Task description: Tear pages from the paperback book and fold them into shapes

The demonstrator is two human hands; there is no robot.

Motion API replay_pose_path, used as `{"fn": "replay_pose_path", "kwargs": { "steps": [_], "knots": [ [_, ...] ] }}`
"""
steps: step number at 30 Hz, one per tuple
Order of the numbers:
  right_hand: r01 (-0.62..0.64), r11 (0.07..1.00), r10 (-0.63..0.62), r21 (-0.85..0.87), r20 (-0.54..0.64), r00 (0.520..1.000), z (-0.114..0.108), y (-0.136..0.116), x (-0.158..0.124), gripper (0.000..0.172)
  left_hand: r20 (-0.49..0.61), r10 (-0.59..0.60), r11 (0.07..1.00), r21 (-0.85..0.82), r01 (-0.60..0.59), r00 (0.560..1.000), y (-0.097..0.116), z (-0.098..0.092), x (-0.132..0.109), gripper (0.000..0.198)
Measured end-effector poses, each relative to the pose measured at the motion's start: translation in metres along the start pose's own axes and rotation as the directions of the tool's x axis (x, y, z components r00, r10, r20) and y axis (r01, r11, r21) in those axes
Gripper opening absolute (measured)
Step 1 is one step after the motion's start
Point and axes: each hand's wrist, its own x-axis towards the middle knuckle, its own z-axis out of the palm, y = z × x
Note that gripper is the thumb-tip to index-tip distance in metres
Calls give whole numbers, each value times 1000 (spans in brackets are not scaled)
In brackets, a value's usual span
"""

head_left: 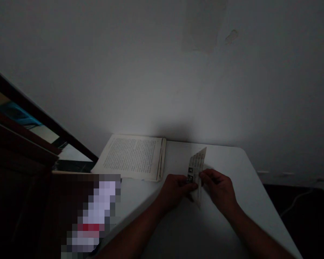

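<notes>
A folded piece of printed paper [197, 163] with small dark pictures stands up between my two hands, its top end pointed. My left hand [175, 190] pinches it from the left, thumb across its lower part. On the other side, my right hand [218, 185] grips its right edge between thumb and fingertips. Both hands are above the white table [178, 233]. A stack of printed pages [132, 156] lies at the table's back left, apart from the hands.
A pale wall [140, 72] rises behind the table. Dark wooden furniture [18, 144] stands at the left. A blurred-out, pixelated area [99, 212] covers something at the table's left edge. A thin cable [294, 203] shows at the right.
</notes>
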Motion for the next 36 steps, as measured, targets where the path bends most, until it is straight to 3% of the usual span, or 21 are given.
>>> {"fn": "replay_pose_path", "kwargs": {
  "steps": [3, 8, 12, 15, 18, 20, 21, 24, 27, 31, 36],
  "knots": [
    [1, 1000, -1, 4, -6, 1000, 0, -2, 0, 21, 47, -36, 999, -29, 37, 998, 0, 1, 0, 28],
    [17, 1000, -17, 6, 41, 999, 0, -4, 0, 22, 169, -69, 996, 68, 58, 983, 5, -7, -1, 26],
    [-5, 1000, 8, -12, 191, 982, -2, -6, 0, 23, 376, -156, 981, 170, 97, 913, 11, -18, -4, 33],
    [-51, 999, 45, 15, 289, 956, -2, -6, 0, 21, 443, -174, 975, 206, 89, 880, 11, -22, -7, 40],
    [-81, 984, 34, 158, 282, 959, -2, -3, 2, 24, 328, -27, 992, 127, -16, 944, 9, -18, -10, 39],
    [-68, 959, -6, 275, 259, 966, -1, -1, 2, 33, 130, 106, 986, 112, -121, 986, 8, -13, -12, 42],
    [-57, 949, -28, 312, 261, 965, -1, 0, 2, 39, 16, 166, 978, 128, -167, 986, 8, -10, -13, 43],
    [-22, 973, -65, 231, 360, 931, 3, -4, -3, 46, -211, 328, 928, 253, -273, 921, 7, -1, -17, 42],
    [3, 998, -30, 68, 397, 917, 12, -11, -10, 33, -242, 453, 857, 381, -346, 858, 4, 7, -20, 41],
    [67, 998, -60, -12, 306, 950, 26, -16, -15, 22, -292, 518, 827, 411, -383, 804, 1, 12, -20, 39],
    [224, 965, -204, -139, 143, 968, 37, -16, -16, 18, -371, 480, 858, 388, -337, 794, 0, 12, -18, 38]
  ]
}}
